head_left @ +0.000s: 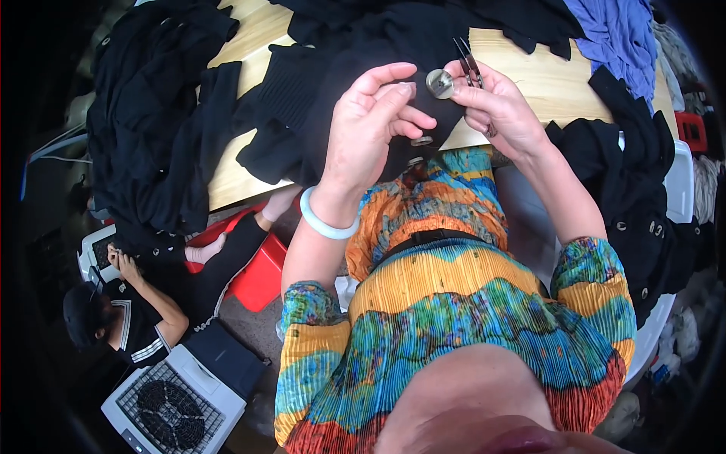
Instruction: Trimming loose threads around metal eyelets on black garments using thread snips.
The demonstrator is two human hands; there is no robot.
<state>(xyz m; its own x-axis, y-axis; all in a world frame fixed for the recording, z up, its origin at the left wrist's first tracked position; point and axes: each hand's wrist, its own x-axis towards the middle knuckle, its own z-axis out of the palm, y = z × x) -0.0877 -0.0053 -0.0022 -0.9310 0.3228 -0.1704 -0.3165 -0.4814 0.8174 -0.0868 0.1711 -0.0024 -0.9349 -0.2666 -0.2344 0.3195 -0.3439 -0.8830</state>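
My right hand (pixel 495 102) pinches a large round, shiny grey-brown button (pixel 440 84) between thumb and finger. Thread snips (pixel 469 64) with two slim dark blades are tucked in the same hand, pointing away from me. Close by on the left, my left hand (pixel 367 121) has its fingers curled and the thumb tip drawn in toward them; whatever it may pinch is too fine to see. Beneath both hands a black knit garment (pixel 325 113) spreads over the table and hangs toward my lap. More buttons (pixel 421 141) show along its near edge.
Black garments heap on the wooden table (pixel 548 83) to the left and right, with a purple cloth (pixel 616 41) at far right. Lower left, a co-worker (pixel 132 310) sits bent over dark cloth near a red bin (pixel 261 272) and a white fan unit (pixel 174 401).
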